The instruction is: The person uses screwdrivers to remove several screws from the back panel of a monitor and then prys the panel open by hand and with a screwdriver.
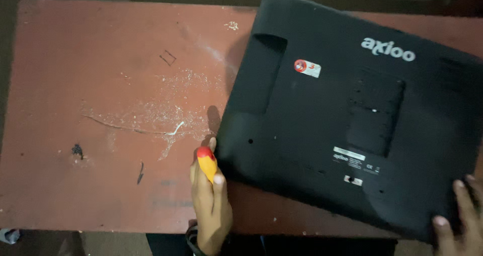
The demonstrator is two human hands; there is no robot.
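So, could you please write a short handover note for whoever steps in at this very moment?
Left hand: closed around a screwdriver with a red and yellow handle, held at the left edge of the monitor.
Right hand: fingers resting on the monitor's lower right corner, steadying it.
The black monitor lies face down and askew on the reddish table, its back cover facing up.
Done: the monitor is laid flat, back up; the cover looks in place and no loose screws show.
Left: probably the back screws; the dim light hides which are in.
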